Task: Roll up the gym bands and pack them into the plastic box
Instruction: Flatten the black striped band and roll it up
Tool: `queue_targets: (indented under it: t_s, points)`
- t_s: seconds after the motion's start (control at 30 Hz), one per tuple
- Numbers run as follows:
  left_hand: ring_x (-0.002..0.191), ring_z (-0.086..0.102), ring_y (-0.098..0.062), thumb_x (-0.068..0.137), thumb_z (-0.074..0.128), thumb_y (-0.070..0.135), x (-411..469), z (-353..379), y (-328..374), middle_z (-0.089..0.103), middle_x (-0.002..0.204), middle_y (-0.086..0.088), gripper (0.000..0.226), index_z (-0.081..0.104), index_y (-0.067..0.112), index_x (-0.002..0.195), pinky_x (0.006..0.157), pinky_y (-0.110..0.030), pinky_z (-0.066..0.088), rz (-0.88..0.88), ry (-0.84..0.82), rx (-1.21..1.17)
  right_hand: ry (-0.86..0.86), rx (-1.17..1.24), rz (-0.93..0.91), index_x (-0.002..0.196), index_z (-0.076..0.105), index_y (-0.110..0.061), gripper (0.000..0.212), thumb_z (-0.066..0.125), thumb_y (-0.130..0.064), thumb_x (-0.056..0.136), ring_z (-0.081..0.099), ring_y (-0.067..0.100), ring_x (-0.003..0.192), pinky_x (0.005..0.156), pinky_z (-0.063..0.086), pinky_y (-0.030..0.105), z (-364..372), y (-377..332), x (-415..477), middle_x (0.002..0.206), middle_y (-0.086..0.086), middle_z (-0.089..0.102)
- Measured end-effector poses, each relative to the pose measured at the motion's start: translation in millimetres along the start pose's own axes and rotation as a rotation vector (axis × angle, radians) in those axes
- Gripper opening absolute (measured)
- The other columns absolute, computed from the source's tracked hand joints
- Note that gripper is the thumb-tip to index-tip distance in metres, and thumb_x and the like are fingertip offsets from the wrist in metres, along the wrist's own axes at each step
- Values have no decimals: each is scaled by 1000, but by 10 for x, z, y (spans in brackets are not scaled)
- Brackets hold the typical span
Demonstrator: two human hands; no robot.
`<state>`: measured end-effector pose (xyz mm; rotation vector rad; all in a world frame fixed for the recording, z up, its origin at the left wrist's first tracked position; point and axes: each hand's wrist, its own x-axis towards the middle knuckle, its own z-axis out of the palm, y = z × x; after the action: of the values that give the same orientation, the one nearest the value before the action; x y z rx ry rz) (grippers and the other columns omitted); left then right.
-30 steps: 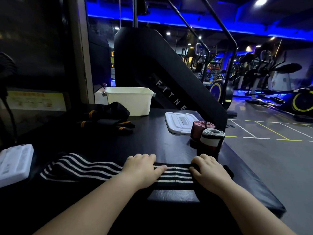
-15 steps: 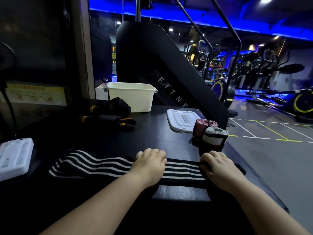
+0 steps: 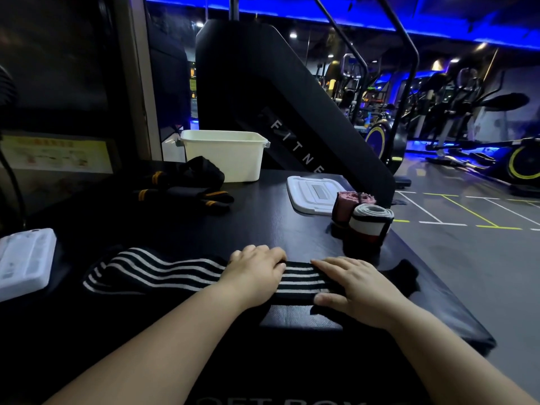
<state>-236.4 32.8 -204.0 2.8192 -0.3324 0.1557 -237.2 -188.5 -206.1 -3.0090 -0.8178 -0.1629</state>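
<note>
Hands sit closer together than half a second ago. The right hand (image 3: 359,285) has slid leftward along the striped band (image 3: 163,273). Its fingers, curled before, now lie fairly straight across the stripes, with the thumb at the band's near edge. The left hand (image 3: 257,276) stays on the middle of the band, knuckles raised and fingers bent under; whether they clasp the cloth cannot be told. The band lies unrolled on the black table (image 3: 277,229), its black end poking out past the right hand.

Counted:
- one striped band, laid out
- two rolled bands standing just beside each other near the table's right edge, a pink roll (image 3: 346,204) and a white-and-black roll (image 3: 369,223)
- one heap of black bands (image 3: 190,185) with orange stripes, their number unclear
- one white plastic box (image 3: 225,159) at the far edge, lidless
- one lid (image 3: 312,197) lying flat by the rolls
- one white device (image 3: 23,261) at the left
</note>
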Motion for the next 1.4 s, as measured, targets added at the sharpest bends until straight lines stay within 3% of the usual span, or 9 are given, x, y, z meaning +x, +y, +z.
queue_targets:
  t_s: [0.3, 0.37, 0.47, 0.53, 0.87, 1.1, 1.27, 1.4]
  points:
    - [120, 40, -17, 103, 27, 42, -162, -4, -227, 50, 122, 8, 32, 48, 28, 123, 106, -35, 25, -14, 36, 54, -86, -22, -24, 153, 14, -38, 119, -29, -88, 54, 14, 4, 145, 113, 7, 23, 13, 22, -34, 158, -19, 19]
    - [119, 39, -17, 103, 27, 41, -167, 9, -222, 48, 122, 7, 32, 46, 28, 125, 106, -35, 24, -8, 34, 69, -114, 36, -6, 151, 23, -38, 110, -18, -89, 63, 18, 4, 144, 115, 10, 24, -28, 17, 1, 156, -20, 23]
    - [118, 39, -18, 103, 28, 41, -150, 17, -216, 47, 121, 5, 30, 45, 27, 123, 105, -36, 24, -9, 24, 83, -63, 154, 50, 132, 53, -33, 52, 28, -61, 96, 40, 11, 131, 110, 28, 28, -89, -26, 152, 139, -11, 49]
    - [117, 39, -18, 103, 28, 41, -147, 27, -220, 47, 121, 5, 30, 45, 26, 122, 104, -36, 25, -9, 23, 86, 13, 155, 83, 114, 62, -28, 39, 35, -53, 98, 51, 17, 117, 100, 39, 34, -91, -119, 305, 120, -4, 59]
    - [122, 40, -23, 101, 30, 44, -140, -36, -219, 50, 125, 1, 33, 46, 22, 120, 104, -38, 25, -62, -15, 90, 85, 95, 49, 103, 54, -19, 39, 42, -56, 95, 55, 24, 104, 83, 39, 34, 58, -486, 547, 106, 3, 60]
    - [116, 47, -23, 104, 24, 37, -182, -134, -420, 56, 121, 0, 34, 51, 20, 113, 101, -39, 29, -134, -10, 184, 103, 86, 105, 101, 54, -22, 38, 43, -58, 94, 57, 23, 104, 84, 43, 34, 43, -284, 413, 107, 0, 64]
    - [114, 46, -20, 103, 26, 39, -240, -103, -495, 55, 117, 5, 31, 51, 23, 112, 102, -39, 29, -140, 12, 143, 80, 118, 117, 102, 54, -24, 36, 44, -57, 94, 55, 18, 104, 85, 39, 31, 30, -78, 301, 106, -2, 62]
    - [114, 44, -19, 103, 27, 39, -245, -74, -511, 53, 116, 6, 29, 50, 23, 111, 103, -39, 28, -135, 11, 105, 48, 12, 87, 107, 54, -27, 36, 44, -58, 94, 47, 16, 113, 93, 35, 29, -11, -104, 366, 113, -4, 56]
